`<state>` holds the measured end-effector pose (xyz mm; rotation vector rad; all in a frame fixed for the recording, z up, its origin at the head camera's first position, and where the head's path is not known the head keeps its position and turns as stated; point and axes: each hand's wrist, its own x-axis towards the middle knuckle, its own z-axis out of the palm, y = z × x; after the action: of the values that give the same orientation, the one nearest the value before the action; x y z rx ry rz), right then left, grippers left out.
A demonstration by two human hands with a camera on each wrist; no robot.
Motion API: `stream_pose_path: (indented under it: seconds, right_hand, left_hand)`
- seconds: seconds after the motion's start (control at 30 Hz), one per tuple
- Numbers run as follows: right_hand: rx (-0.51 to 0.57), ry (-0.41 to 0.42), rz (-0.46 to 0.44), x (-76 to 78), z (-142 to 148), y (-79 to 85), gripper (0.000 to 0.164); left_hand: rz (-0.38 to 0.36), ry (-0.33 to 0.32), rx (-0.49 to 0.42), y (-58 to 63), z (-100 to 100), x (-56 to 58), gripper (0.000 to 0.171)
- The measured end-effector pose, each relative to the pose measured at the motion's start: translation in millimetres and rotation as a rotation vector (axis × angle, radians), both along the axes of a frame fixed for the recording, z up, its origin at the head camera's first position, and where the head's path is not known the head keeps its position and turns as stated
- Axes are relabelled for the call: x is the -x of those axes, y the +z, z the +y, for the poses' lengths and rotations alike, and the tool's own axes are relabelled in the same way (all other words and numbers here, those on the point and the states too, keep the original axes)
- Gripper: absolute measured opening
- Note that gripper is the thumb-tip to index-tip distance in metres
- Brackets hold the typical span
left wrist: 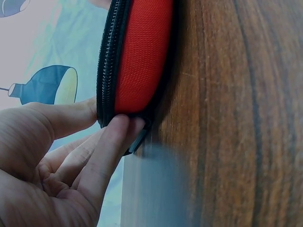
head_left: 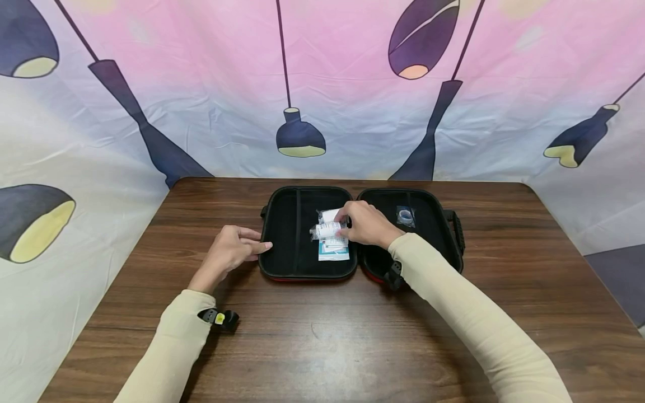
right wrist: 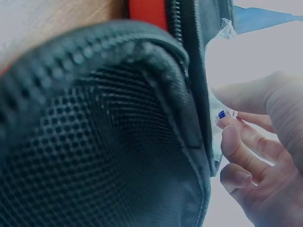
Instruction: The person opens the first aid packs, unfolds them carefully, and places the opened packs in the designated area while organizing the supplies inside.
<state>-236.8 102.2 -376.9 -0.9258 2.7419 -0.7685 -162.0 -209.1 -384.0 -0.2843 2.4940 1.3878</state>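
An unzipped black-lined case with a red shell lies spread in two halves on the table. My left hand pinches the left half's rim, its thumb on the zipper edge and fingers against the outer side. Over that half's right side, my right hand pinches a white roll in clear wrapping, which looks like a bandage. Beneath it lies a white-and-blue packet, with another white packet just behind. In the right wrist view, the right hand holds clear plastic between thumb and fingers.
The case's right half holds a small round roll in a clear bag and has a carry handle on its outer side. A mesh pocket fills much of the right wrist view. A printed cloth hangs behind the wooden table.
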Motion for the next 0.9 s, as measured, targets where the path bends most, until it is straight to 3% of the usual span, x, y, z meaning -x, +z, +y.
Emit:
stream_pose_path:
  seconds: [0.37, 0.9]
  right_hand:
    - [0.046, -0.054, 0.036, 2.1, 25, 15.9, 0.024]
    - [0.057, -0.183, 0.062, 8.0, 110, 16.1, 0.024]
  left_hand:
    - [-0.004, 0.003, 0.000, 0.2, 1, -0.6, 0.058]
    - [-0.002, 0.001, -0.002, 2.5, 2, -0.4, 0.057]
